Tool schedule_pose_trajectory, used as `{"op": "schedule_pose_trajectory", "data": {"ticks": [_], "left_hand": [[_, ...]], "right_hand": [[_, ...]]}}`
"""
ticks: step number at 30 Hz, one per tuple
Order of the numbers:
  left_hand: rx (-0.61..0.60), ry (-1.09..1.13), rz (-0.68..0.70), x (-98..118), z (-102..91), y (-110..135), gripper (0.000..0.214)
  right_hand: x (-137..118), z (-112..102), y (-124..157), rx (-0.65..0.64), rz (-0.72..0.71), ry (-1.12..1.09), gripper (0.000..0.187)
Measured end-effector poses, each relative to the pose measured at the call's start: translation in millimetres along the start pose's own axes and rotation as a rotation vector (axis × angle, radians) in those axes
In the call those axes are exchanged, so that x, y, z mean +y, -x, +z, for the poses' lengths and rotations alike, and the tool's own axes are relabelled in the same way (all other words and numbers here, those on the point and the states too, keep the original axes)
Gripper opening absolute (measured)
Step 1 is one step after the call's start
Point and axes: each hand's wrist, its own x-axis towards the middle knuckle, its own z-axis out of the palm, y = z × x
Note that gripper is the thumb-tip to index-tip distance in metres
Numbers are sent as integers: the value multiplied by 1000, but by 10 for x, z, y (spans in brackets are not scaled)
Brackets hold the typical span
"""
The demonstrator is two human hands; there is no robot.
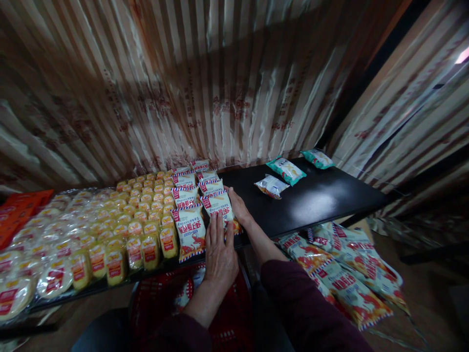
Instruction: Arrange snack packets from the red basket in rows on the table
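My left hand (pixel 219 252) lies flat with fingers stretched over the near end of a white and red snack bag (pixel 220 206) at the black table's (pixel 322 195) front edge. My right hand (pixel 239 205) rests against the right side of the same bag, fingers extended along it. This bag is the nearest in the right one of two rows of identical bags; a matching bag (pixel 189 231) lies just to its left. Both hands touch the bag without lifting it.
Rows of small yellow packets (pixel 139 220) and round clear-wrapped cakes (pixel 54 278) fill the table's left. Two green bags (pixel 286 170) and a silver bag (pixel 271 186) lie far right. More red-white bags (pixel 344 278) are piled below right. A red basket (pixel 227 322) sits beneath my hands. Striped curtain behind.
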Motion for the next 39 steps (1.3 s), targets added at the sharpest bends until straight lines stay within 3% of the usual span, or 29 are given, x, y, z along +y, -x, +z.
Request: {"op": "schedule_pose_trajectory", "data": {"ticks": [13,23,31,35,39], "left_hand": [[12,-2,18,-71,-15,-9,63],[23,-30,30,-85,-24,16,67],[18,-101,43,-91,-85,-25,57],[5,-108,41,-163,-42,-51,56],[10,-106,53,-213,0,-46,56]], "right_hand": [[-38,-13,95,86,-9,30,64],[-127,-32,152,42,14,14,67],[-39,-43,-43,5,17,-44,68],[7,12,-111,-85,-9,-108,65],[2,44,-90,-83,-15,-126,64]]}}
